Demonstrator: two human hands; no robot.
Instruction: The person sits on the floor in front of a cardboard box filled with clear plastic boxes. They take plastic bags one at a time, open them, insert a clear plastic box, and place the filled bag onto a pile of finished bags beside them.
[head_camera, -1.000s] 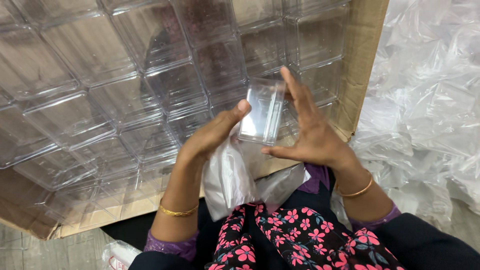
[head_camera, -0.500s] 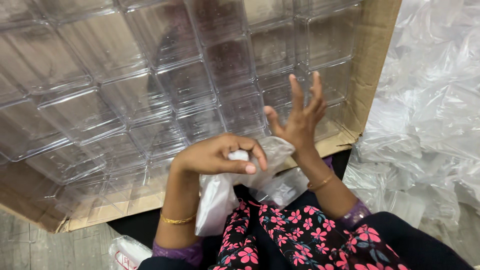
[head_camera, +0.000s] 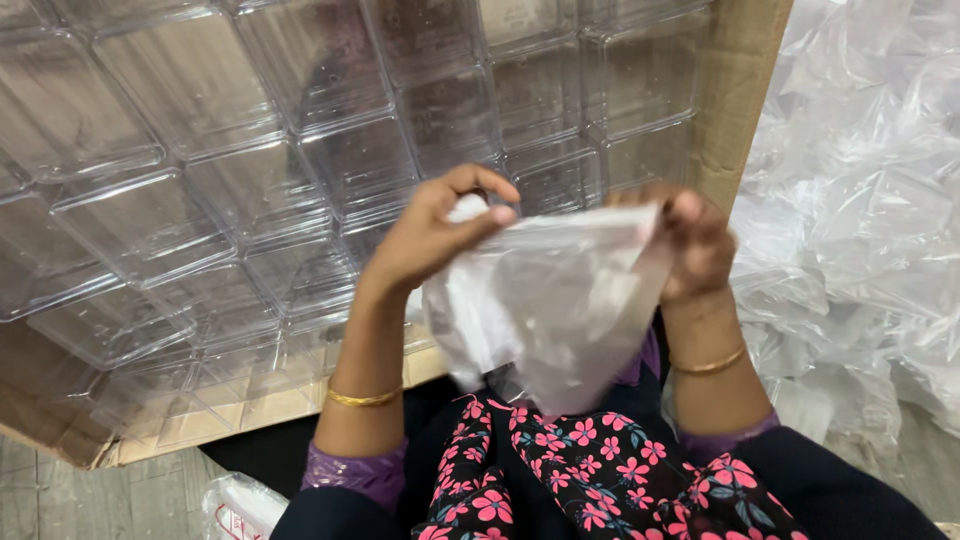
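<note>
Both my hands hold one thin clear plastic bag stretched out in front of my chest. My left hand pinches its upper left corner between thumb and fingers. My right hand grips its upper right edge, partly seen through the film. The bag hangs down over my floral-print lap. Each wrist wears a gold bangle. Behind my hands, several clear plastic boxes lie packed side by side in a cardboard carton.
A heap of crumpled clear plastic bags fills the right side. The carton's brown edge runs along the lower left above a grey floor. A small plastic packet lies near my left knee.
A second ago I held a clear box between both hands above the carton. The box has left my hands, and both hands have taken the plastic bag and spread it open.
</note>
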